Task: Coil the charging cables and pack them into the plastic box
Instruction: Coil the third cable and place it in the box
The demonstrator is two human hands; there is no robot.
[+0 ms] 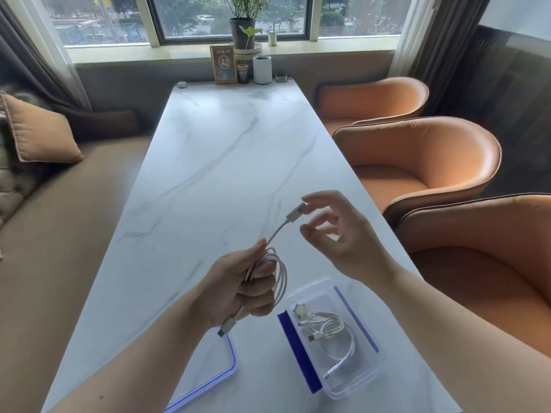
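One head-worn wide-angle view here, sitting high over the near end of the table (pixel 226 150), facing forward and down along its length, near end close beneath the lens

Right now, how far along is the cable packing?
Done: a coiled white cable lies in the clear, blue-clipped plastic box. In hand: the left hand grips a nearly coiled second white cable; the right hand is at its loose plug. Left: finish, pack it, maybe fit the blue-rimmed lid.
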